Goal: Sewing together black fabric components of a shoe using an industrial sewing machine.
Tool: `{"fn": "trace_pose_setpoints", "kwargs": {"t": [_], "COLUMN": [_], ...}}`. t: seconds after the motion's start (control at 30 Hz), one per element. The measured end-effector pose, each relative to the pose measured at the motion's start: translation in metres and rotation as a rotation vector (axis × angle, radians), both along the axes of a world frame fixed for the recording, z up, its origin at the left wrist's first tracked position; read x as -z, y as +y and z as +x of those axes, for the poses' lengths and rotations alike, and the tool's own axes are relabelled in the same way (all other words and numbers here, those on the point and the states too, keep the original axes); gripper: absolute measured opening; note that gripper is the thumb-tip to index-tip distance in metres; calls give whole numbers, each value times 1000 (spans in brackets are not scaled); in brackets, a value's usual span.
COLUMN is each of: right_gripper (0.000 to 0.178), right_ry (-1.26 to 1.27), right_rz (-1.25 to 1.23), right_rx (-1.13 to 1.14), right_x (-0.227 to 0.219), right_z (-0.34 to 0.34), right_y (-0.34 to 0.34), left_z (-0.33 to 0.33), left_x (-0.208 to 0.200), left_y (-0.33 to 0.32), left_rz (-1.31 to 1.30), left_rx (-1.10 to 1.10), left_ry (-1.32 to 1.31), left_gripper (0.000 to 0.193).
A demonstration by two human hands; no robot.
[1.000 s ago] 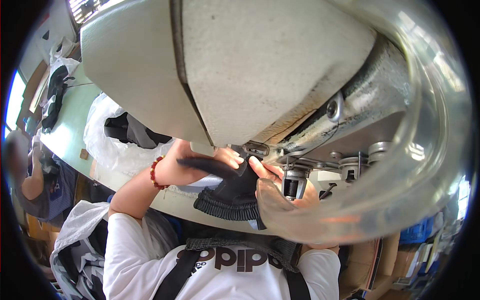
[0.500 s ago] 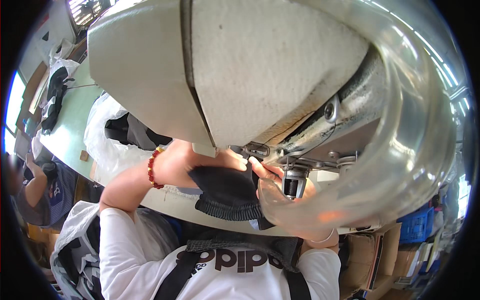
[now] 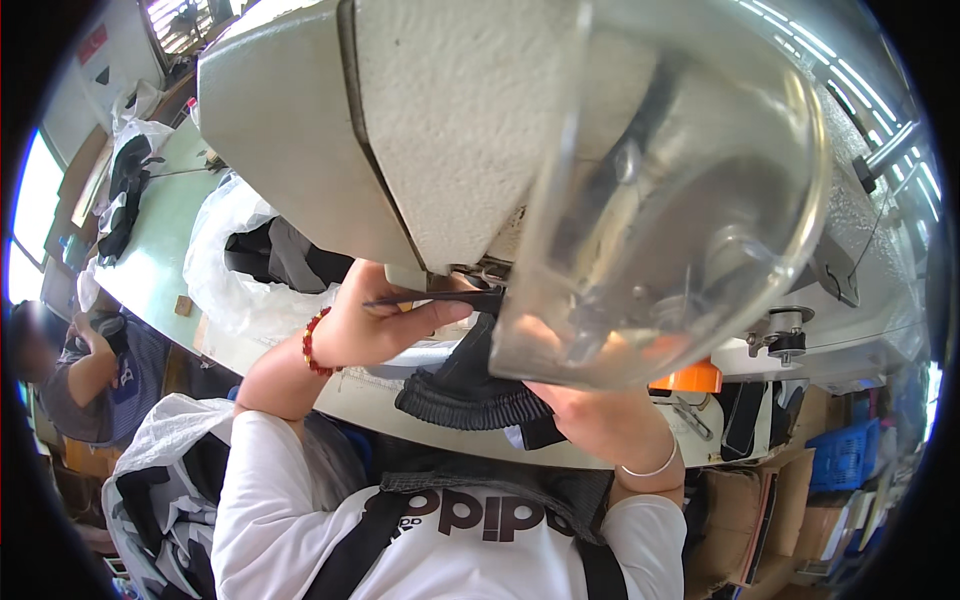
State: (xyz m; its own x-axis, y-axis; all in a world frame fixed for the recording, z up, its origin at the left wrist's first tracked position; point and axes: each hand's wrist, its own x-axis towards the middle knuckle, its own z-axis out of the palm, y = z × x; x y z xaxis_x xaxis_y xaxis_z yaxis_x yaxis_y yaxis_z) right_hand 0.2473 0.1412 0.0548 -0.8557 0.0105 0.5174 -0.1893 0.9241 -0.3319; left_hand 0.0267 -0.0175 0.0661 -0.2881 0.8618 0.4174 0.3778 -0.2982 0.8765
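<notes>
Under the head of a pale sewing machine (image 3: 440, 110), my left hand (image 3: 385, 325) pinches a thin dark strip (image 3: 435, 297) between thumb and fingers. Whether the strip is an edge of cloth or a slim tool, I cannot tell. Below it hangs a black fabric piece (image 3: 470, 365) with a gathered, ribbed lower edge. My right hand (image 3: 580, 400) is at the right side of this fabric. A clear plastic guard (image 3: 700, 240) covers and blurs its fingers, so their grip is unclear. The needle area is hidden.
On the left of the table lies a white plastic bag (image 3: 215, 285) with dark cloth. An orange cap (image 3: 690, 377), metal tool (image 3: 693, 420) and black flat object (image 3: 742, 420) are at right. Cardboard boxes (image 3: 720, 520) and a blue basket (image 3: 845, 455) stand beyond. Another person (image 3: 90, 375) sits far left.
My left hand has turned from lying across the fabric to pinching the dark strip, thumb uppermost. The view has shifted; the guard now covers my right fingers, and the orange cap shows.
</notes>
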Motion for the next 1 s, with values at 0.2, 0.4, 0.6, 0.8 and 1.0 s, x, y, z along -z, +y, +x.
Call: {"fn": "trace_pose_setpoints", "kwargs": {"t": [0.2,0.4,0.6,0.8,1.0], "right_gripper": [9,9,8,62,103], "right_ry": [-43,-12,28,-384,-285], "right_rz": [21,77,-95,-528,-1699], "right_rx": [-25,-2,-13,-41,-147], "right_x": [-5,-4,17,37,40], "right_z": [4,3,1,5,13], "right_y": [1,2,3,7,-4], "left_z": [-24,-38,-33,-31,-26], "left_x": [17,19,10,7,8], "left_y": [6,9,5,5,5], "left_rz": [69,86,97,178,218], "left_rx": [339,390,318,350,319], "left_ry": [7,163,368,526,565], "left_gripper": [24,25,32,34,40]}}
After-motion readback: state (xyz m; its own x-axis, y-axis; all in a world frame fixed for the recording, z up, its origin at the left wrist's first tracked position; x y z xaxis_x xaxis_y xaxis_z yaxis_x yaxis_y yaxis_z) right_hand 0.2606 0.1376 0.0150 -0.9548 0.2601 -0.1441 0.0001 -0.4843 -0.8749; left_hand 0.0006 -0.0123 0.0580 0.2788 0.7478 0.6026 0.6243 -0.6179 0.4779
